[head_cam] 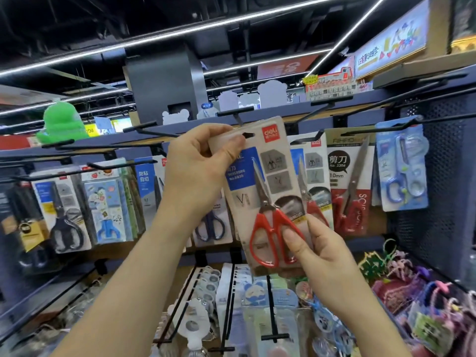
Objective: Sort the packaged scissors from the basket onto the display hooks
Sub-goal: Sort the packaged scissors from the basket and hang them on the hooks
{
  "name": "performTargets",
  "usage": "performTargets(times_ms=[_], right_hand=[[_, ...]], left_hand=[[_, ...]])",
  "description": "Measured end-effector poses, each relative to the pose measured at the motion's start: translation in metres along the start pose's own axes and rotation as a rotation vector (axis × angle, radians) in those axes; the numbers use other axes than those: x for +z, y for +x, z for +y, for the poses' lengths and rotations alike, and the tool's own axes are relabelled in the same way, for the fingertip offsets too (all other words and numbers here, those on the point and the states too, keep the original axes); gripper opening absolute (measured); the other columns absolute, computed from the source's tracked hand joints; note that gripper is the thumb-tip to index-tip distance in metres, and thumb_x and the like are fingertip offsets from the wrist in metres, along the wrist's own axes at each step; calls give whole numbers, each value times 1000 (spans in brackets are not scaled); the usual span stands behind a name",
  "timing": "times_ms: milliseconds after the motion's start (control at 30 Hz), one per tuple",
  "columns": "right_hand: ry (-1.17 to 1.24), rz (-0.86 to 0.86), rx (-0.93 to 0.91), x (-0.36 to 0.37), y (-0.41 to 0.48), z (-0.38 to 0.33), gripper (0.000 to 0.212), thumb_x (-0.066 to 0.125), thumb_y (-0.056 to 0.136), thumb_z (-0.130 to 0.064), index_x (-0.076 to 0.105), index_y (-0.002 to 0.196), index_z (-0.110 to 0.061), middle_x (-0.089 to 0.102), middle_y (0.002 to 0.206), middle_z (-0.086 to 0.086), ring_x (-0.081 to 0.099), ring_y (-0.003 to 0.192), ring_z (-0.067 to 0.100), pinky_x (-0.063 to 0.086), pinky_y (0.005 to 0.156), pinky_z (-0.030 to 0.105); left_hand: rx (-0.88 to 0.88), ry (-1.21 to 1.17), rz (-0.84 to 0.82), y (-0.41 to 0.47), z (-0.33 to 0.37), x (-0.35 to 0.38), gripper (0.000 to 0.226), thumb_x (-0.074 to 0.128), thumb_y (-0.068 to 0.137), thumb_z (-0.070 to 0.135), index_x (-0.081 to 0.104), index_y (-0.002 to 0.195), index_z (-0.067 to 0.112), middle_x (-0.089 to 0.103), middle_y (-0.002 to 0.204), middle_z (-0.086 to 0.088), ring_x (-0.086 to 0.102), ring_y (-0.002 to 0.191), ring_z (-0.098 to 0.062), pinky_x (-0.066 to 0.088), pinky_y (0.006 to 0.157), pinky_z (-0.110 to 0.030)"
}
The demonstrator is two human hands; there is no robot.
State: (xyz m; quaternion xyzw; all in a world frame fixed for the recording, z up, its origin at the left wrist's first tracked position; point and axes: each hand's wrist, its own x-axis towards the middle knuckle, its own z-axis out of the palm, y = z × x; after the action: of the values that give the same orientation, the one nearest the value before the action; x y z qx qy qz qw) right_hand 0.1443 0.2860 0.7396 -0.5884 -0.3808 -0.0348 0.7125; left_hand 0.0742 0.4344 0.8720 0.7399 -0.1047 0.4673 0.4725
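Red scissors pack [260, 197] is upright, slightly tilted, left hand [195, 166] pinching its top corner and right hand [316, 251] pinching the bottom by the handles, with the hang hole [247, 135] just under the hook [235, 112] tip at the rack's [360, 104] top edge, so it needs lifting, I reckon.

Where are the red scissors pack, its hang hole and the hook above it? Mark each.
red scissors pack [268, 204], head view, scissors pivot.
hang hole [247, 135], head view, slot's middle.
hook [235, 111], head view, front crossbar.
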Motion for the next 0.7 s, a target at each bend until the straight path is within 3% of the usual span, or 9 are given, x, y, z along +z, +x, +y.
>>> performTargets(times_ms=[100, 233, 367, 467, 600, 700], right_hand=[[-32, -3, -24, 5, 0, -3, 20, 57, 87, -37, 60, 77, -19, 62, 67, -1, 65, 68, 26, 59, 58, 37], [-59, 24, -39, 7, -1, -5, 31, 56, 86, -37, 59, 81, -7, 59, 66, 5, 65, 64, 26, 57, 51, 34], [-44, 28, -10, 9, -3, -5, 25, 57, 87, -37, 62, 83, -12, 64, 70, -1, 70, 69, 27, 60, 52, 39], [-1, -9, 40, 9, -3, -7, 19, 58, 91, -29, 63, 89, -11, 70, 77, 9, 73, 68, 29, 61, 54, 45], [145, -61, 119, 11, -2, -10, 29, 59, 84, -29, 63, 96, -3, 73, 79, 13, 73, 63, 28, 60, 50, 38], [167, -51, 119, 12, 0, -12, 31, 59, 83, -29, 62, 96, -1, 73, 80, 17, 73, 63, 31, 60, 49, 37]], left_hand=[[-39, 14, 26, 6, -2, -1, 5, 65, 89, 25, 66, 94, 24, 72, 91, 7, 71, 86, -3, 55, 61, -17], [-89, -8, 12, 10, -2, -2, 9, 66, 89, 26, 68, 94, 20, 75, 90, 4, 73, 86, -9, 57, 63, -21], [-147, -53, -43, 15, -3, -5, 7, 65, 89, 26, 68, 91, 20, 76, 85, 5, 73, 86, -12, 58, 64, -24], [-212, -128, -69, 19, -4, -5, 11, 67, 85, 27, 68, 90, 18, 77, 87, 1, 74, 87, -17, 58, 64, -26], [-266, -230, -60, 22, -6, -3, 26, 71, 70, 31, 69, 90, 15, 76, 92, -7, 74, 86, -23, 59, 66, -33], [-247, -189, -78, 24, -7, -4, 29, 71, 71, 33, 68, 92, 15, 77, 91, -4, 74, 87, -22, 60, 67, -32]])
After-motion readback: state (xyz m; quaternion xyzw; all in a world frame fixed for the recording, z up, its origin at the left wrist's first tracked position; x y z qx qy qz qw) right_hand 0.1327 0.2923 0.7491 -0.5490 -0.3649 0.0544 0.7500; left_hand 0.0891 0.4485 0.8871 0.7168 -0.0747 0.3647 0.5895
